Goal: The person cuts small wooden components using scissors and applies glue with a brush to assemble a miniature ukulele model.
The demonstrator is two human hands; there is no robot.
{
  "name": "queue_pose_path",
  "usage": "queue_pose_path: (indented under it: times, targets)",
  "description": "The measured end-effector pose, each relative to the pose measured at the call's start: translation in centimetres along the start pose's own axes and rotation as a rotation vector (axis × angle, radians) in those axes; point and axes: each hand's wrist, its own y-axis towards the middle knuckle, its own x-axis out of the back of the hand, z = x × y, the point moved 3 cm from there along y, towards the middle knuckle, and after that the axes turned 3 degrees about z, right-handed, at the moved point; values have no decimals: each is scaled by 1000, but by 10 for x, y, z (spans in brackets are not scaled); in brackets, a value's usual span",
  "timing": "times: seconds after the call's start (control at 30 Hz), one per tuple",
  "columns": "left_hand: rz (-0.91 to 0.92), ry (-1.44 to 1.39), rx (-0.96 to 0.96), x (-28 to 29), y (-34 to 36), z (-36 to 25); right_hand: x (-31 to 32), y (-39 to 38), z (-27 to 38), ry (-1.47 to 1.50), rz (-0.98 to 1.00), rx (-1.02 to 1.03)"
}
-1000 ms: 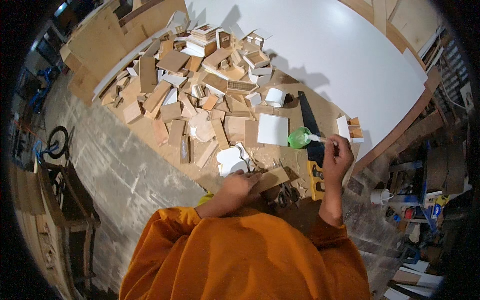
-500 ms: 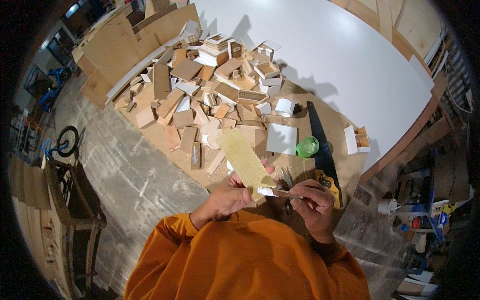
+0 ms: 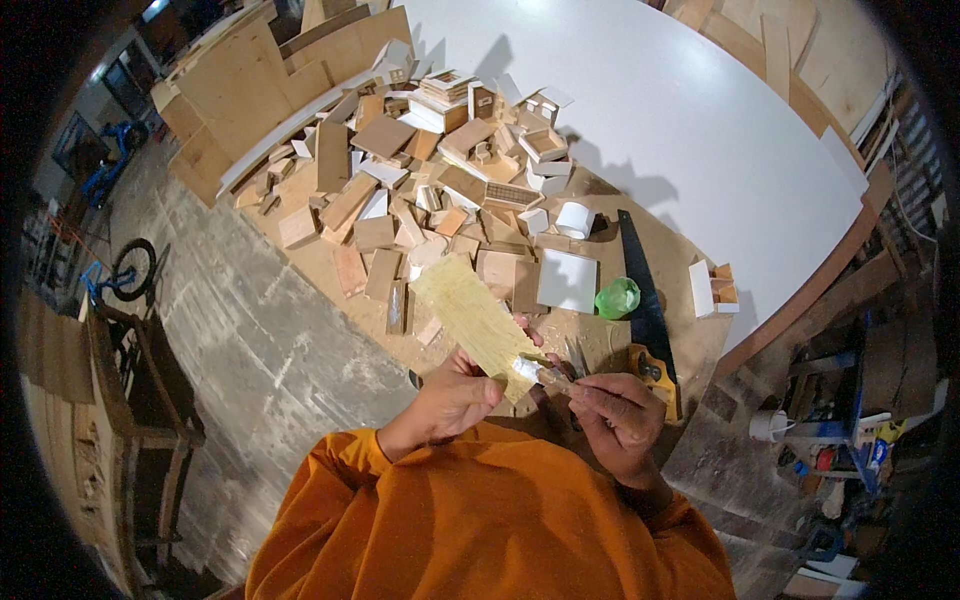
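My left hand (image 3: 452, 402) grips a flat, yellowish rectangular strip (image 3: 470, 318) by its near end, thumb on top and fingers beneath. The strip looks thin and slants away to the far left. In my right hand (image 3: 622, 415) is a small brownish stick (image 3: 556, 381), pinched between thumb and fingers. White paste (image 3: 526, 369) coats the tip of the stick, which touches the strip's near right corner. Part of a metal tool (image 3: 576, 355) shows behind the hands; its kind is half hidden.
A heap of small wooden blocks and boxes (image 3: 380, 137) covers the table's far left. A handsaw (image 3: 645, 285) with a yellow handle, a green cup-like container (image 3: 617, 298), a white square panel (image 3: 567, 279) and a small open box (image 3: 713, 288) lie beyond my hands.
The pasted tip of the stick has moved slightly left and up onto the strip's near end. The strip's far end has shifted a little left. Both hands keep their hold.
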Motion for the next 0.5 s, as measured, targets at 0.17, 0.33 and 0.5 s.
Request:
queue_pose_path:
  times: [0.17,0.33,0.5]
  targets:
    - [-142,66,5,10,-7,0,3,2,2,26,5,-81]
    - [-128,237,-46,7,-5,-2,2,2,7,-18,87,-186]
    - [-143,447,-126,8,-4,-3,0,3,6,-51,65,-150]
